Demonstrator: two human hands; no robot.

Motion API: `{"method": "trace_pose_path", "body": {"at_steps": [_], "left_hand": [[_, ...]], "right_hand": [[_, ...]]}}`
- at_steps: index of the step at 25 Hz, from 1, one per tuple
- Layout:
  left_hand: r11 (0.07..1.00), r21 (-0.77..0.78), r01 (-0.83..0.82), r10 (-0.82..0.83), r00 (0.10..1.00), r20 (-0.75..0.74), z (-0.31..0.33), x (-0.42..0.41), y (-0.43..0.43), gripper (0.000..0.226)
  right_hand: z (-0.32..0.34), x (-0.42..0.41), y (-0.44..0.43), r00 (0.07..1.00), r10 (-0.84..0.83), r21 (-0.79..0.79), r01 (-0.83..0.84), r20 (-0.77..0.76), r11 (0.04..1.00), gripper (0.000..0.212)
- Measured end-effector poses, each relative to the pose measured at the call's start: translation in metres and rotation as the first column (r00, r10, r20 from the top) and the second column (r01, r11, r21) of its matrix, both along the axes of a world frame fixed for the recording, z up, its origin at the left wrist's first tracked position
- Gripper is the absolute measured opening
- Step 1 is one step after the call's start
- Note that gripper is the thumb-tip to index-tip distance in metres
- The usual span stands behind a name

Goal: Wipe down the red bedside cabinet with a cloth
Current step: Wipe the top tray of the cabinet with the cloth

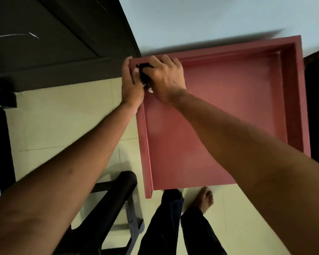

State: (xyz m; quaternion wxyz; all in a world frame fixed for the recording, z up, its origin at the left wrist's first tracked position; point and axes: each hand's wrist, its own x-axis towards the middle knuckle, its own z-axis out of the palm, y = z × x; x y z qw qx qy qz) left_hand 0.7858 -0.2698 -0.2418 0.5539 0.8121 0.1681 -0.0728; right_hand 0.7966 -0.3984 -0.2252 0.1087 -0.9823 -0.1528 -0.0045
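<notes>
Black metal frame (118, 199) stood on floor, left of cabinet. At far left corner, left hand (132, 83) gripped rim of red bedside cabinet (219, 107), fingers curled over outer edge, thumb inside. Dark cloth (143, 73) sat bunched in that corner, touching rim. Above it, right hand (165, 77) clutched cloth, pressing it onto top panel.

Risk: bunched cloth may ride over tight inner corner, leaving dust there. Risk: hard stroke toward rim may jam cloth against left thumb, which lay just beside it.
</notes>
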Motion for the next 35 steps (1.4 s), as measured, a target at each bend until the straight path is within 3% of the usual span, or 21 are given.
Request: {"method": "trace_pose_path", "body": {"at_steps": [3,4,5,7,8,10,12,15,18,20,22,24,26,29,32,35], "left_hand": [[0.976,0.218,0.016,-0.032,0.997,0.072,-0.003,-0.008,-0.007,0.047],[0.963,0.270,0.017,-0.044,0.995,0.094,-0.005,-0.009,-0.008,0.047],[0.954,0.298,0.018,-0.053,0.993,0.109,-0.007,-0.010,-0.008,0.048],[0.939,0.345,0.006,-0.051,0.991,0.123,-0.006,-0.008,-0.007,0.049],[0.929,0.370,0.007,-0.059,0.990,0.130,-0.005,-0.007,-0.008,0.049],[0.906,0.423,0.007,-0.075,0.987,0.144,-0.003,-0.007,-0.011,0.049],[0.886,0.464,0.004,-0.088,0.983,0.159,-0.003,-0.008,-0.011,0.049],[0.858,0.514,0.005,-0.096,0.984,0.152,-0.003,-0.010,-0.011,0.051],[0.841,0.541,-0.007,-0.079,0.987,0.137,-0.001,-0.011,-0.016,0.049],[0.827,0.562,-0.017,-0.073,0.988,0.137,0.001,-0.011,-0.015,0.049],[0.828,0.561,-0.017,-0.078,0.987,0.144,0.002,-0.011,-0.018,0.049],[0.826,0.564,-0.025,-0.063,0.989,0.136,0.003,-0.011,-0.016,0.049],[0.847,0.530,-0.038,-0.053,0.986,0.155,0.001,-0.011,-0.011,0.049],[0.868,0.495,-0.042,-0.042,0.986,0.159,0.000,-0.012,-0.010,0.050],[0.867,0.497,-0.045,-0.032,0.989,0.145,0.002,-0.011,-0.012,0.049],[0.838,0.544,-0.040,-0.056,0.986,0.159,0.006,-0.012,-0.013,0.049]], "right_hand": [[0.002,-0.001,-0.043,0.998,-0.060,0.027,0.060,-0.015,0.998,0.036],[0.003,-0.006,-0.072,0.989,-0.149,0.048,0.149,-0.009,0.988,0.039],[0.005,-0.011,-0.102,0.956,-0.292,0.070,0.292,-0.018,0.954,0.038],[0.011,-0.015,-0.148,0.803,-0.592,0.115,0.595,-0.060,0.795,0.037],[0.012,-0.016,-0.154,0.744,-0.664,0.131,0.667,-0.071,0.733,0.038],[0.016,-0.011,-0.129,0.820,-0.564,0.185,0.572,-0.095,0.799,0.040],[0.019,-0.004,-0.076,0.935,-0.321,0.205,0.347,-0.150,0.915,0.042],[0.025,-0.003,-0.025,0.968,-0.110,0.233,0.163,-0.227,0.959,0.032],[0.025,-0.006,-0.081,0.923,-0.329,0.213,0.369,-0.200,0.905,0.029],[0.028,-0.014,-0.135,0.792,-0.565,0.236,0.609,-0.231,0.757,0.025],[0.033,-0.019,-0.163,0.717,-0.674,0.307,0.691,-0.176,0.655,0.028],[0.037,-0.018,-0.145,0.788,-0.603,0.357,0.602,-0.122,0.715,0.026],[0.034,-0.017,-0.097,0.933,-0.359,0.376,0.345,-0.035,0.860,0.024],[0.028,0.002,-0.031,0.991,0.065,0.153,-0.082,0.116,0.985,0.013],[0.016,0.013,-0.016,0.951,0.307,-0.122,-0.307,-0.014,0.944,0.027],[0.017,0.021,-0.046,0.897,0.440,-0.229,-0.419,0.050,0.879,0.026]]}}
